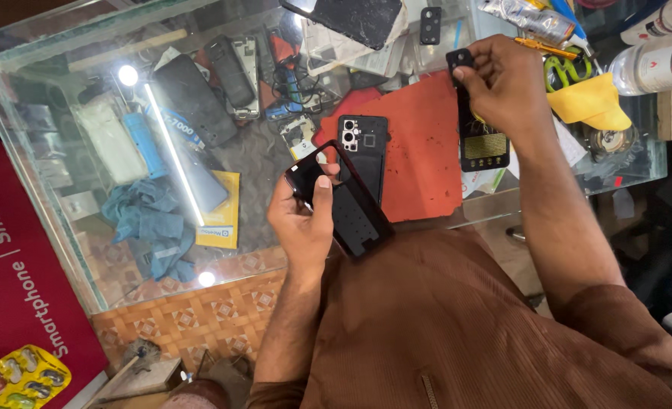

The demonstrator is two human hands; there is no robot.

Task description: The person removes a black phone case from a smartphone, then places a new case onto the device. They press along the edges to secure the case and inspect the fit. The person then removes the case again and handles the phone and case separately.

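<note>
The red mat (419, 144) on the glass table (63, 136) serves as the work surface, and everything in hand lies about it. A black phone (364, 148) rests back-up on the mat's near-left part, its camera cluster showing, seemingly laid there to keep it off the bare glass. Just below the mat's left corner, the left hand (303, 220) holds a black back cover (343, 204) by its upper end, the thumb pressed flat on the inner face and the fingers wrapped behind, so the grip is closed firmly on it; the cover tilts out over the table edge toward the lap, inner side up, probably so that face can be looked over. Above the mat's far-right corner, the right hand (502, 83) pinches a small black piece (461, 60) between thumb and forefinger, a tight, nearly closed grip. Beyond the mat to the right lie a yellow cloth (593, 102), green-handled scissors (559, 72) and a squeezed tube (529, 19).
</note>
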